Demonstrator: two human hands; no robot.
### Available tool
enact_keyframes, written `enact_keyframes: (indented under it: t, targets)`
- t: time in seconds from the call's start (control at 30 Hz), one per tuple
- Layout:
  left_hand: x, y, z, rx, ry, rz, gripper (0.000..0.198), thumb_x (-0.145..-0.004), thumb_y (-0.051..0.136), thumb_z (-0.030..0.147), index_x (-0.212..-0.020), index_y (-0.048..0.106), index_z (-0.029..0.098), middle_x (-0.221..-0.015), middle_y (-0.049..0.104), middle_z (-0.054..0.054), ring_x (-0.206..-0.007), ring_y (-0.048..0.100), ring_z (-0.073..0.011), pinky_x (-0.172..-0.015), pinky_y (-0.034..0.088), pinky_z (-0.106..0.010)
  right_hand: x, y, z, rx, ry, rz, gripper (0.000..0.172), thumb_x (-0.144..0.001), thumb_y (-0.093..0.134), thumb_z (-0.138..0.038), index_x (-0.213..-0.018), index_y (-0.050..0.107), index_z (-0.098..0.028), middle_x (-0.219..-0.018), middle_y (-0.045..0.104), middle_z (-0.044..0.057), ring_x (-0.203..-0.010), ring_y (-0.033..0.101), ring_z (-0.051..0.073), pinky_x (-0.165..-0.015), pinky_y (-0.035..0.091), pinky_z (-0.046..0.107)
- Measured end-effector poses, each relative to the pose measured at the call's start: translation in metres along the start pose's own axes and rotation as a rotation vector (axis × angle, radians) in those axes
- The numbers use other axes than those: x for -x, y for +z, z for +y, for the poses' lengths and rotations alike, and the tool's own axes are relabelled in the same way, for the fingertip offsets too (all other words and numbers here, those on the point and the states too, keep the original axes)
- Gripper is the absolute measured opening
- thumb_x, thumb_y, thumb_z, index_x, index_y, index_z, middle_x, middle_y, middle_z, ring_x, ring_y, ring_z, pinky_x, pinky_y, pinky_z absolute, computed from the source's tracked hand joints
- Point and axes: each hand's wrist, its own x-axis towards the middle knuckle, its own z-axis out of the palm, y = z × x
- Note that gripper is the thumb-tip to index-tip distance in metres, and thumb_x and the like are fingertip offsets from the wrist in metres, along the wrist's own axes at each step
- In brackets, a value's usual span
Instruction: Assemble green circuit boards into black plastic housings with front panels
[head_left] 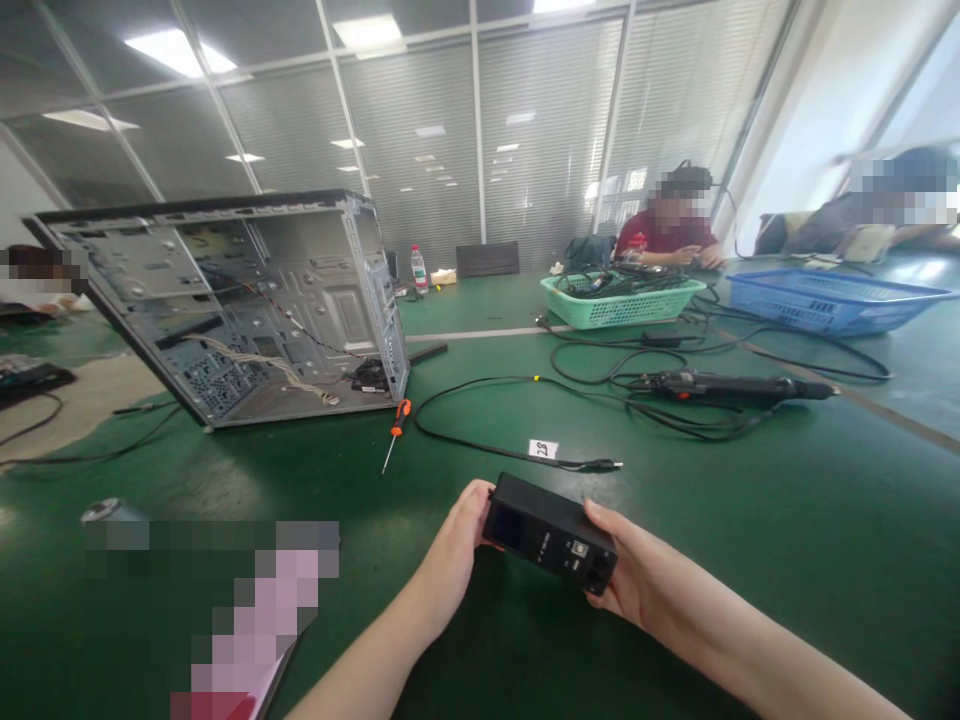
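Observation:
Between my two hands is a small black box-shaped electronic device [551,530], tilted, with a dark screen and small sockets on the side facing me. My left hand [466,520] is closed on its left end; some of those fingers are hidden behind it. At the right end my right hand [626,560] grips it, thumb on top and fingers beneath. Just beyond the device lies a black cable [480,450] with a metal-tipped plug, beside a white label [543,449] marked 28. An orange-handled screwdriver [397,430] rests on the green table to the left.
An open computer case [300,300] stands at the left. A black electric screwdriver [735,386] lies at right among cables. Behind are a green basket [622,305] of cables, a blue basket [840,305] and a bottle [418,270]. People sit at the far side.

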Motion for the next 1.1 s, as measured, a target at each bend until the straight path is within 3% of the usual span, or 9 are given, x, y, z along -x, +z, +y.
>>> enact_keyframes:
  t: [0.1,0.23,0.33,0.43,0.53,0.7,0.83,0.93,1.1]
  targets:
    - [0.0,-0.001,-0.002,0.005,0.034,0.034,0.046,-0.083,0.038,0.064,-0.083,0.05,0.019,-0.073,0.056,0.002,-0.072,0.055,-0.0166,-0.069,0.042,-0.028,0.001,-0.005,-0.002,0.345,-0.252,-0.008,0.05,-0.074,0.066,-0.059,-0.08,0.043,-0.015,-0.071,0.045,-0.001,-0.065,0.045,0.01,-0.058,0.038,0.017]
    - [0.004,0.0,0.003,-0.161,-0.015,0.101,0.039,-0.081,0.048,0.056,-0.095,0.052,0.021,-0.077,0.056,0.002,-0.075,0.055,-0.0168,-0.069,0.042,-0.028,0.0,-0.01,-0.005,0.817,-0.529,0.081,0.038,-0.079,0.057,-0.051,-0.09,0.05,-0.015,-0.083,0.051,0.004,-0.078,0.051,0.016,-0.069,0.043,0.026]
    - [0.008,0.004,0.01,-0.125,-0.019,0.021,0.038,-0.081,0.051,0.051,-0.104,0.053,0.02,-0.095,0.062,-0.003,-0.089,0.058,-0.0213,-0.079,0.044,-0.033,-0.002,-0.012,-0.003,0.919,-0.693,0.129,0.03,-0.083,0.052,-0.043,-0.098,0.051,-0.017,-0.097,0.052,0.006,-0.087,0.054,0.018,-0.077,0.048,0.03]
    - [0.008,0.006,0.013,-0.092,0.081,-0.05,0.037,-0.08,0.058,0.044,-0.106,0.055,0.018,-0.102,0.063,-0.006,-0.099,0.057,-0.0227,-0.088,0.043,-0.034,-0.001,-0.013,-0.002,0.971,-0.834,0.151,0.024,-0.085,0.052,-0.038,-0.1,0.053,-0.019,-0.106,0.051,0.006,-0.093,0.054,0.017,-0.077,0.051,0.027]
    - [0.008,0.006,0.012,-0.14,0.151,-0.07,0.041,-0.074,0.068,0.036,-0.108,0.053,0.017,-0.103,0.063,-0.006,-0.098,0.058,-0.0226,-0.086,0.044,-0.032,0.0,-0.015,-0.004,1.036,-0.89,0.132,0.021,-0.086,0.051,-0.034,-0.103,0.053,-0.021,-0.113,0.05,0.005,-0.101,0.053,0.016,-0.08,0.052,0.024]
    - [0.01,0.004,0.013,-0.395,0.183,0.05,0.041,-0.065,0.075,0.021,-0.101,0.055,0.019,-0.094,0.063,-0.003,-0.09,0.06,-0.0214,-0.08,0.046,-0.031,0.002,-0.02,-0.013,1.2,-0.896,0.065,0.022,-0.087,0.048,-0.03,-0.108,0.049,-0.023,-0.114,0.051,0.003,-0.104,0.053,0.016,-0.091,0.049,0.029]
    - [0.011,0.004,0.013,-0.517,0.224,0.084,0.046,-0.063,0.075,0.016,-0.105,0.057,0.023,-0.106,0.063,-0.004,-0.097,0.059,-0.0233,-0.085,0.045,-0.035,0.002,-0.023,-0.014,1.349,-0.902,0.108,0.034,-0.085,0.047,-0.026,-0.118,0.043,-0.024,-0.116,0.053,0.004,-0.106,0.054,0.017,-0.09,0.049,0.031]
    - [0.011,0.004,0.011,-0.571,0.315,0.089,0.048,-0.062,0.074,0.011,-0.105,0.057,0.024,-0.114,0.06,-0.005,-0.105,0.056,-0.0244,-0.092,0.043,-0.037,0.001,-0.022,-0.012,1.468,-1.003,0.158,0.04,-0.083,0.044,-0.021,-0.123,0.039,-0.025,-0.118,0.052,0.004,-0.108,0.053,0.018,-0.09,0.049,0.033]
    - [0.013,0.005,0.01,-0.634,0.419,0.083,0.045,-0.063,0.071,0.01,-0.103,0.055,0.024,-0.12,0.054,-0.006,-0.113,0.05,-0.0248,-0.094,0.041,-0.037,0.001,-0.017,-0.009,1.572,-1.184,0.201,0.032,-0.082,0.04,-0.014,-0.112,0.045,-0.024,-0.115,0.051,0.006,-0.107,0.053,0.017,-0.085,0.052,0.032]
